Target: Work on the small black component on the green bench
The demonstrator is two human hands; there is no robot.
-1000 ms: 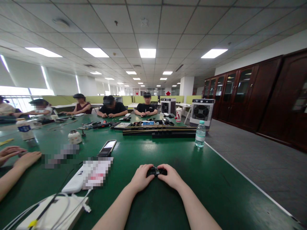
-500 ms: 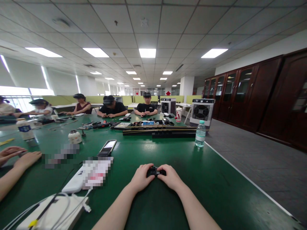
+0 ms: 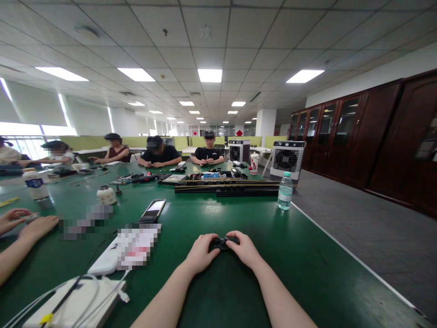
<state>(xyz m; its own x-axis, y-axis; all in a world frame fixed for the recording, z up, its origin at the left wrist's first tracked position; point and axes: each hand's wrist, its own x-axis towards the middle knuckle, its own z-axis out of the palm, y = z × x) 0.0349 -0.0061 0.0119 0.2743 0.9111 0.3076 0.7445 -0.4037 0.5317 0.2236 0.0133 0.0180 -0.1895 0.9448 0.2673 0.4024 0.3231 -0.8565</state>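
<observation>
A small black object (image 3: 222, 244), too small to identify, sits between my two hands, low over the green table (image 3: 293, 255). My left hand (image 3: 202, 250) grips its left end between thumb and fingers. At its other end, my right hand (image 3: 243, 248) has thumb and bent fingers closed on it. Part of the object is covered by my fingertips, so its full shape is hidden.
Left of me lie a phone (image 3: 153, 210), a white power bank (image 3: 104, 255) and a white box (image 3: 78, 303) with cables. A water bottle (image 3: 285, 191) stands near the right edge. Long black strips (image 3: 228, 187) lie ahead. A co-worker's hands (image 3: 39, 228) are at far left.
My right-hand fingers have shifted slightly on the black object, which shows a little more of its top. My left hand has barely moved.
</observation>
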